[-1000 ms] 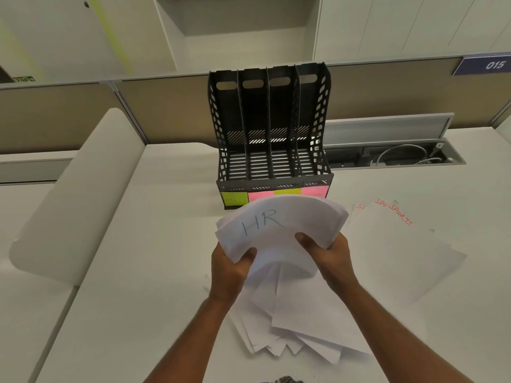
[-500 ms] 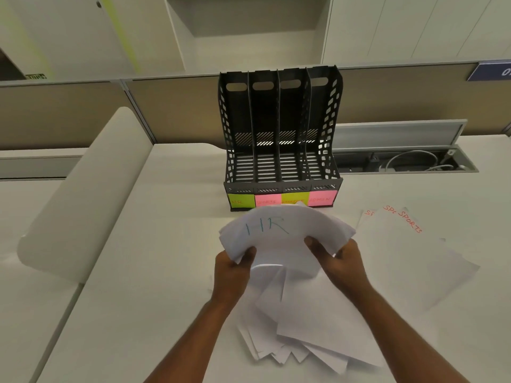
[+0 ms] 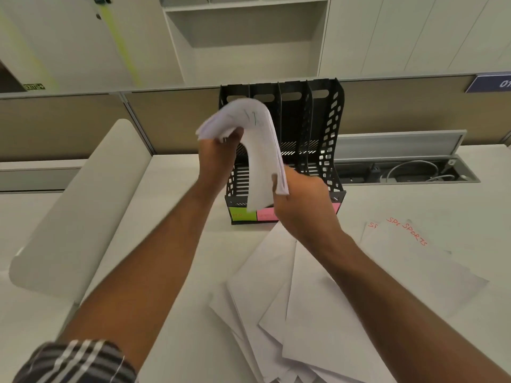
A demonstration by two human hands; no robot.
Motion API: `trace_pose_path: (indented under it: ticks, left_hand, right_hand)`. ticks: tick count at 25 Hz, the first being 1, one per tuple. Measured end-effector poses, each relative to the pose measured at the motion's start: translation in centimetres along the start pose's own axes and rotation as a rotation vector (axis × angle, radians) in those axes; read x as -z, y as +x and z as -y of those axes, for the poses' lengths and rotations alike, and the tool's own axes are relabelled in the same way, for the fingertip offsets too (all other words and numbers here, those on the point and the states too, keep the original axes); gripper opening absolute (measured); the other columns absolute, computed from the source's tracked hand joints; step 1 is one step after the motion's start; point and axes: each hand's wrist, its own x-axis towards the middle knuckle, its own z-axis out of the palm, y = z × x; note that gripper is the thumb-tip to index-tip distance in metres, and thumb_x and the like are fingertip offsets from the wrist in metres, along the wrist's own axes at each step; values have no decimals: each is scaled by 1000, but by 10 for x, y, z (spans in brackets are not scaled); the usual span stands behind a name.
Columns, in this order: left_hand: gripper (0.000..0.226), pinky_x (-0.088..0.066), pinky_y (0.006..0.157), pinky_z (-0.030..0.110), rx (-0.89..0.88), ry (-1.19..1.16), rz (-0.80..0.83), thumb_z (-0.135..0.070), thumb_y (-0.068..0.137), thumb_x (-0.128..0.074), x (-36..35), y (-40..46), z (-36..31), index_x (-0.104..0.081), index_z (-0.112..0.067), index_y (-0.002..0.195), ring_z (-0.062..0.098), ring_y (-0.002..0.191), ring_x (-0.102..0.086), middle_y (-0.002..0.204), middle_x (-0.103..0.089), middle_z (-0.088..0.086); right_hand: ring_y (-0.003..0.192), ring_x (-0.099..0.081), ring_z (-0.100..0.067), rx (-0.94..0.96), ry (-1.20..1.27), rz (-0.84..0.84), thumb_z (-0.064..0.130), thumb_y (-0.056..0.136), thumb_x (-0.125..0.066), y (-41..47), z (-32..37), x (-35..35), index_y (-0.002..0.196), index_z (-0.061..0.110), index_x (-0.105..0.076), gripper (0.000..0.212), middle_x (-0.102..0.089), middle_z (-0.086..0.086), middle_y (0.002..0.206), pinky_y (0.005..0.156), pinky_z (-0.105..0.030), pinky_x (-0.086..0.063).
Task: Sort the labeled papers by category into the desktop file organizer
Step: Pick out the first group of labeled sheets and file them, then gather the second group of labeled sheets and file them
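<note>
**Bent sheaf held over the organizer's left slots**

Nearest the lower edge of the frame, loose papers [image 3: 304,313] lie fanned on the desk [image 3: 179,272]; right of them lie sheets lettered "SPORTS" in red [image 3: 409,244]. Above these, at frame centre, both hands carry a sheaf of papers [image 3: 260,150] bowed into an arch. The left hand [image 3: 218,158] pinches the upper end, thumb and fingers curled round the edges; the right hand [image 3: 301,205] grips the lower end from the right side. Behind the sheaf stands the black file organizer [image 3: 326,139], four upright compartments with coloured labels [image 3: 243,214] along its base; all visible slots appear unfilled. The sheaf sits in front of the two leftmost compartments, not yet inserted.

Handling, as judged: the sheets are light, limp and slippery against one another, so they sag and splay when held at the ends. A grip on both long edges, squaring the stack, should keep it stiff enough to slide in.
</note>
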Motion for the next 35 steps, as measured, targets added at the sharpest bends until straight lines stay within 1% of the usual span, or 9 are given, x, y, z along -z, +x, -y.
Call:
trace_pose_path:
  ticks: [2,5,7,10,15,19,28,32,35]
  left_hand:
    - [27,-55,74,28,144,-96,51,-14,86,-68,-10,39,11,-65,-20,112,22,99,-63,105,-66,7]
    - [64,-55,61,34,407,-248,167,-32,72,-71,-17,72,25,-51,-4,126,31,99,-55,99,-58,8]
    - [71,-61,67,41,441,-312,149,-31,71,-69,-21,78,30,-43,-11,134,30,102,-56,110,-56,9]
    - [79,-57,66,35,465,-307,143,-38,80,-64,-23,75,44,-25,-28,148,28,103,-61,133,-52,14]
    - [43,-53,71,31,521,-256,204,-41,98,-49,-27,61,84,-48,-25,138,25,102,-60,124,-58,13]
    - [65,-55,84,39,643,-271,222,-67,83,-49,-26,47,92,-51,-28,136,29,117,-59,127,-61,11]
    - [76,-49,101,54,565,-292,271,-78,75,-51,-22,37,81,-52,-35,137,28,127,-54,138,-58,4]
    - [64,-50,99,52,558,-233,286,-72,82,-46,-20,25,81,-51,-40,137,27,132,-51,143,-54,1]
    - [75,-45,104,57,546,-190,327,-76,77,-47,-21,13,80,-45,-38,142,30,137,-44,151,-46,1]
  right_hand:
    - [73,-70,-35,-12,-81,-17,5,91,-61,31,-6,-24,106,1,-65,16,-72,-16,85,64,-48,-60]
    - [80,-71,-37,-61,-93,-9,5,91,-60,65,-15,-54,111,2,-62,20,-72,-17,92,67,-51,-60]
    - [81,-70,-38,-103,-95,15,4,92,-56,78,-25,-73,112,1,-61,21,-72,-19,92,68,-51,-60]
    - [88,-69,-41,-178,-102,72,4,92,-54,88,-41,-97,111,1,-61,20,-71,-20,98,73,-53,-59]
    - [91,-69,-41,-283,-76,180,10,95,-51,83,-53,-130,112,0,-58,21,-69,-22,104,72,-53,-60]
    - [95,-67,-37,-310,-74,285,10,98,-48,79,-55,-139,121,-1,-58,27,-69,-21,108,78,-49,-59]
    - [76,-66,-32,-199,-127,240,4,94,-45,83,-53,-140,113,2,-57,23,-69,-15,87,68,-47,-58]
    - [81,-66,-29,-336,29,332,12,100,-41,82,-60,-143,112,4,-59,23,-68,-15,93,70,-47,-59]
    - [79,-63,-26,-413,97,363,17,101,-45,76,-67,-138,103,8,-61,19,-66,-10,92,62,-39,-55]
